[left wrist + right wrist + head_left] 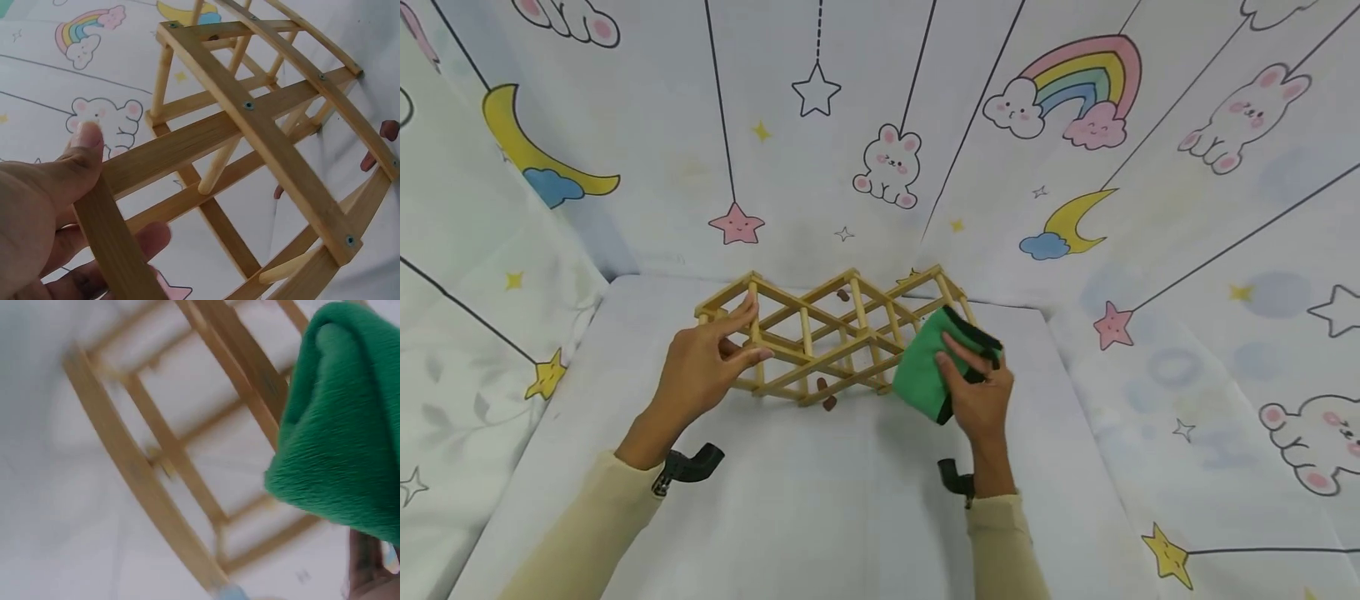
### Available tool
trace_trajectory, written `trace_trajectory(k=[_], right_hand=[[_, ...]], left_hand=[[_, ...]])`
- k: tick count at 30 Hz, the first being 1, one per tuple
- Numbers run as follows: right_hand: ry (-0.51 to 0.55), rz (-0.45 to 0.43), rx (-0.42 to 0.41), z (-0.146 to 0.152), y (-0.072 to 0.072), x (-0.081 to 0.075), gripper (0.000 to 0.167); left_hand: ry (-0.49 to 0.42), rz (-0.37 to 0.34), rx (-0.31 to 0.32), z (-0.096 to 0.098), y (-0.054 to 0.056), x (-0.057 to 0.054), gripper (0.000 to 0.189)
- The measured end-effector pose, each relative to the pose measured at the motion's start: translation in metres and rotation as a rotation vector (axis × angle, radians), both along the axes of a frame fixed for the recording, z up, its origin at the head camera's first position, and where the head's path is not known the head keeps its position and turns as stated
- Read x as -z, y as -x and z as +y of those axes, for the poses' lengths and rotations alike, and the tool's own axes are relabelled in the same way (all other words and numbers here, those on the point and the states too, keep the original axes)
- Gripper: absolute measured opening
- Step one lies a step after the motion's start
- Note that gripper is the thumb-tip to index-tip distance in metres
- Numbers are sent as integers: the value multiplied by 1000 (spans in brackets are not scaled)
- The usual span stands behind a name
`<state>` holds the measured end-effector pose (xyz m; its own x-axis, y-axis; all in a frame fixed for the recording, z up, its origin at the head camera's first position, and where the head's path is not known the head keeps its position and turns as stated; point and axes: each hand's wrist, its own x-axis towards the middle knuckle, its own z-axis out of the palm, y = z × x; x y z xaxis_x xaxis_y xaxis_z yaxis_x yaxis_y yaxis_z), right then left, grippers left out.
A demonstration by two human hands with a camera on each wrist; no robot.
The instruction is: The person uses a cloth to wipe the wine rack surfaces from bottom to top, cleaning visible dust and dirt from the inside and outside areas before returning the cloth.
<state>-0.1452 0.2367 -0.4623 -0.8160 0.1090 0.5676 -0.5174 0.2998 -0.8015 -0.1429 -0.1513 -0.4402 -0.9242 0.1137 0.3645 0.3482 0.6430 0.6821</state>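
Observation:
A light wooden lattice rack (pixel 867 336) of crossed slats and round dowels stands on the white tabletop. My left hand (pixel 700 362) holds its left end; in the left wrist view the thumb (pixel 87 140) and fingers sit on either side of an end slat. Screw heads show at the slat crossings. My right hand (pixel 985 396) grips a folded green cloth (pixel 919 368) with black edging, at the rack's right end. The right wrist view is blurred; the cloth (pixel 340 444) overlaps the slats there, and I cannot tell whether it touches them.
Small reddish-brown pieces (pixel 829 403) lie under and in front of the rack. White fabric walls (pixel 820 167) with printed stars, moons and bunnies rise behind and beside the table (pixel 820 500). A black camera mount (pixel 696 462) sticks out from the left wrist.

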Motion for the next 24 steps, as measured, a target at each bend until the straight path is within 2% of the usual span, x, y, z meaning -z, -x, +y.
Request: trace_trajectory(k=[2,4,8,12,18,24], right_hand=[[-27,-44,8,18,12,-16,33],[-58,-128,-25,34,22,-27,35],[-105,-321,-89,52,39,-38,40],[-169,-413,-95,58,46,-43,43],[-241,-475,-74,57,48,-46,44],[-193,-479,-36,50,30,-44,44]], left_hand=[[-17,43,-34,3,-2,2,71],[-40,88,-73,7,-5,4,68],[-97,172,-131,13,-10,9,63],[-148,217,-135,16,-13,13,59],[-169,225,-120,14,-10,15,56],[-175,206,-101,5,-4,16,52]])
